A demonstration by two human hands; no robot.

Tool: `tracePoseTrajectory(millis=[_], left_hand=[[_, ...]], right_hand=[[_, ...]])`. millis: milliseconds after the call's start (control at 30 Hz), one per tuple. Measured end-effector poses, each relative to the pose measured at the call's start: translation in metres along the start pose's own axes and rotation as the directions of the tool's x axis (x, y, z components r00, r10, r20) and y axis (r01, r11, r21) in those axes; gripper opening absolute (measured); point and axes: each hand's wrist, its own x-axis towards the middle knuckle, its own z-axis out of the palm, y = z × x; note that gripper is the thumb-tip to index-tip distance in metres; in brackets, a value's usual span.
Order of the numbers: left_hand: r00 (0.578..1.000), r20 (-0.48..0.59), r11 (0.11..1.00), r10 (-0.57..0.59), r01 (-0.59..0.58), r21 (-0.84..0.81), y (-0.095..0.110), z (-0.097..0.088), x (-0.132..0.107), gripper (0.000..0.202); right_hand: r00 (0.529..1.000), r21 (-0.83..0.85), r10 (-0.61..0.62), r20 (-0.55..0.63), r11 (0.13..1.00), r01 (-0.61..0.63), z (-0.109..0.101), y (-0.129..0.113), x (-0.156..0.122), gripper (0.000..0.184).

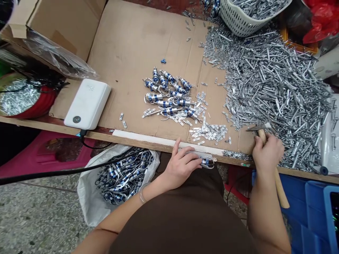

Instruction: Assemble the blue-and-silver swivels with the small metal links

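Observation:
My left hand [182, 165] presses a small blue-banded metal spring assembly [206, 162] against the table's front edge [159, 146]. My right hand [267, 151] grips a wooden-handled hammer [277, 180], whose steel head [258, 127] sits just above the cardboard near the table edge. Several blue-and-silver spring assemblies [168, 97] lie in a loose group on the cardboard sheet [127, 60]. Small perforated metal strips [205, 134] lie scattered beside them. A large heap of silver metal pieces [272, 84] spreads right behind my right hand.
A white sack [87, 197] of finished blue assemblies stands on the floor below the table. A white slotted basket [241, 17] of metal pieces sits at the back. A white box-shaped device [87, 104] rests at left. Blue crates [299, 208] stand at lower right.

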Motion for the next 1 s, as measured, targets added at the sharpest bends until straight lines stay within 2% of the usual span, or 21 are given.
tracePoseTrajectory(millis=[67,133,167,200,267,300,367,400,500,533,633,700,733,767,867,900,933,1000], left_hand=[[1.0,0.005,1.0,0.004,-0.004,-0.003,0.0,0.0,0.0,0.004],[1.0,0.007,1.0,0.005,-0.005,-0.01,0.0,0.0,0.0,0.003],[1.0,0.006,1.0,0.003,-0.003,-0.012,0.0,0.0,0.0,0.004],[1.0,0.004,1.0,0.001,-0.001,-0.012,0.0,0.0,0.0,0.004],[1.0,0.003,1.0,0.001,-0.001,-0.008,-0.001,0.0,-0.001,0.005],[1.0,0.004,1.0,0.004,-0.004,-0.007,-0.001,0.001,-0.001,0.005],[1.0,0.004,1.0,0.011,-0.011,-0.008,-0.001,0.001,-0.001,0.005],[1.0,0.003,1.0,0.012,-0.012,-0.009,-0.001,0.001,-0.001,0.005],[1.0,-0.001,1.0,0.007,-0.007,0.0,0.0,0.001,-0.001,0.006],[1.0,-0.003,1.0,0.008,-0.008,0.002,0.0,0.002,-0.001,0.005],[1.0,-0.015,1.0,0.015,-0.015,-0.002,0.0,0.002,-0.001,0.005],[1.0,-0.014,1.0,0.014,-0.014,-0.003,0.0,0.002,-0.001,0.005],[1.0,-0.009,1.0,0.011,-0.011,-0.002,-0.001,0.002,-0.001,0.005],[1.0,-0.004,1.0,0.006,-0.006,-0.004,-0.001,0.002,-0.001,0.005],[1.0,0.002,0.999,-0.022,0.022,-0.047,-0.001,0.001,-0.001,0.006],[0.999,-0.002,0.997,-0.039,0.039,-0.069,-0.002,0.0,0.0,0.006],[0.998,-0.007,0.994,-0.057,0.056,-0.091,-0.002,-0.002,0.0,0.007],[0.996,-0.013,0.988,-0.09,0.087,-0.129,-0.005,-0.008,0.0,0.008]], right_hand=[[0.997,0.047,-0.078,-0.005,0.996,0.079,-0.007,-0.005,-0.008,0.039],[0.982,0.095,-0.183,0.043,0.979,0.178,-0.023,-0.018,-0.029,0.034],[0.955,0.145,-0.263,0.14,0.959,0.243,-0.032,-0.025,-0.042,0.032],[0.895,0.218,-0.385,0.227,0.915,0.338,-0.04,-0.032,-0.056,0.028],[0.795,0.357,-0.561,0.231,0.809,0.467,-0.052,-0.04,-0.079,0.029],[0.771,0.409,-0.613,0.173,0.757,0.51,-0.056,-0.042,-0.087,0.036],[0.75,0.45,-0.657,0.077,0.694,0.562,-0.057,-0.044,-0.097,0.046],[0.737,0.438,-0.671,0.088,0.69,0.576,-0.056,-0.045,-0.099,0.046],[0.675,0.327,-0.682,0.282,0.729,0.601,-0.055,-0.051,-0.099,0.038],[0.668,0.306,-0.675,0.313,0.738,0.602,-0.056,-0.053,-0.098,0.037],[0.674,0.329,-0.683,0.282,0.729,0.601,-0.06,-0.058,-0.098,0.038],[0.659,0.33,-0.685,0.309,0.728,0.601,-0.061,-0.058,-0.097,0.036],[0.665,0.311,-0.67,0.328,0.742,0.594,-0.06,-0.057,-0.095,0.034],[0.698,0.276,-0.637,0.329,0.771,0.574,-0.058,-0.054,-0.091,0.032],[0.9,0.088,-0.401,0.17,0.916,0.391,-0.044,-0.037,-0.066,0.032],[0.947,0.015,-0.308,0.091,0.951,0.308,-0.037,-0.029,-0.056,0.034],[0.97,-0.046,-0.24,0.027,0.969,0.241,-0.029,-0.021,-0.045,0.037],[0.98,-0.104,-0.194,-0.033,0.976,0.189,-0.015,-0.006,-0.025,0.042]])
